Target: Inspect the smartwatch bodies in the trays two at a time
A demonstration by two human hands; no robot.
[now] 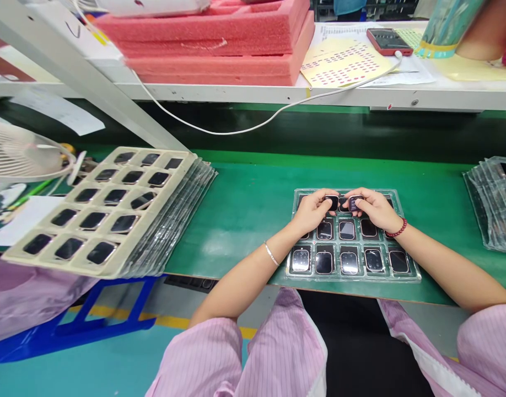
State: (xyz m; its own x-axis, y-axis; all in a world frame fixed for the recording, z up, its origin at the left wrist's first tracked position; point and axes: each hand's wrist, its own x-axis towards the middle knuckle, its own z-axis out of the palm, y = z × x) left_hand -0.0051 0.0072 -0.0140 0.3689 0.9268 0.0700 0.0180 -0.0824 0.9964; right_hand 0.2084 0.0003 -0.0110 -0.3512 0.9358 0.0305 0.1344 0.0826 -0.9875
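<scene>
A clear plastic tray (356,278) lies near the front edge of the green table, with rows of square watch faces in its compartments. Over its back row, my left hand (313,210) pinches one dark watch face (331,203) between thumb and fingers. Close beside it, my right hand (375,209) grips another watch face (354,203), whose screen shows faint light text. Both held pieces are slightly apart, and my fingers partly cover them. Part of the tray's back row is hidden behind my hands.
A tall stack of trays, topped by a cream tray (81,231) with watch faces, stands left. More clear trays (495,207) are stacked at right. A white cable (232,133) hangs from the shelf (220,94); a fan (25,151) stands far left.
</scene>
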